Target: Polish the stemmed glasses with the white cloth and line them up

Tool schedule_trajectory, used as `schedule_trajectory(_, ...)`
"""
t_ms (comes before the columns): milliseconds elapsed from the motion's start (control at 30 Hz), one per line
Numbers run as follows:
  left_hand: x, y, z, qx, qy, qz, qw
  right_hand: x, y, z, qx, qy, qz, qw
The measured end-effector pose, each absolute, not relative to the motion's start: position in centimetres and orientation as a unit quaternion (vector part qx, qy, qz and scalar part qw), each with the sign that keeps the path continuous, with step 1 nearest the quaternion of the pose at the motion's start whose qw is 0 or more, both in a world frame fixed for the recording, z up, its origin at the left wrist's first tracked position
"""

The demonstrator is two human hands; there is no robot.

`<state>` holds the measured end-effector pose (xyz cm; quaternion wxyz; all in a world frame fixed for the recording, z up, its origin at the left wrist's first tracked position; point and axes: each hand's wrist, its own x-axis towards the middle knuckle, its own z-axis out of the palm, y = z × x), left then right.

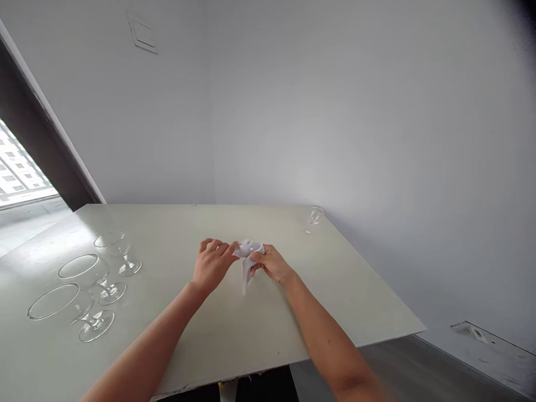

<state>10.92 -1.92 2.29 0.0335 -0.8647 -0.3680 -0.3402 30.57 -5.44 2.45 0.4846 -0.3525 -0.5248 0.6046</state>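
Note:
Above the middle of the table, my left hand and my right hand hold a white cloth bunched around a clear glass. The cloth's end hangs down below the glass. My left fingertips press against the glass's rim side, while my right fingers grip the cloth and glass from the other side. Most of the glass is hidden by the cloth, so its shape is hard to tell.
Several wide-bowled stemmed glasses stand upright at the left of the pale table. A smaller clear glass stands near the far right edge. Walls rise behind the table, and a window is at far left.

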Motion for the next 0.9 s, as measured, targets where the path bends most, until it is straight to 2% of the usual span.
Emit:
schedule_trajectory(67,10.4,-1.6,2.4,-0.869,-0.384,-0.31,-0.042,30.9,-5.8,2.8,-0.352,-0.573,0.598,0.436)
schedule_trajectory(167,10.0,-1.4,2.6,-0.871,-0.374,-0.201,-0.246,32.1,-6.1,3.2,-0.355,-0.633,0.597,0.342)
schedule_trajectory(233,10.1,-1.6,2.7,-0.862,-0.36,-0.136,-0.33,32.7,-6.1,3.0,-0.354,-0.639,0.602,0.321)
schedule_trajectory(300,10.4,-1.9,2.7,-0.865,-0.383,-0.164,-0.278,32.7,-5.7,2.4,-0.361,-0.615,0.605,0.354)
schedule_trajectory(433,10.8,-2.2,2.6,-0.868,-0.384,-0.316,-0.006,31.3,-4.9,1.2,-0.383,-0.5,0.606,0.485)
schedule_trajectory(500,10.6,-2.0,2.7,-0.868,-0.37,-0.329,0.037,30.6,-4.9,1.0,-0.379,-0.485,0.615,0.493)
schedule_trajectory(600,10.1,-1.5,2.9,-0.871,-0.385,-0.303,-0.031,30.6,-5.2,1.3,-0.373,-0.55,0.61,0.431)
schedule_trajectory(767,9.9,-1.6,3.3,-0.841,-0.403,-0.147,-0.331,32.1,-5.7,2.2,-0.372,-0.609,0.601,0.359)
schedule_trajectory(833,10.2,-1.9,3.2,-0.848,-0.4,-0.164,-0.306,32.3,-5.6,2.0,-0.376,-0.6,0.6,0.372)
schedule_trajectory(900,10.5,-2.2,3.1,-0.872,-0.397,-0.234,-0.167,32.0,-5.3,1.7,-0.391,-0.568,0.591,0.418)
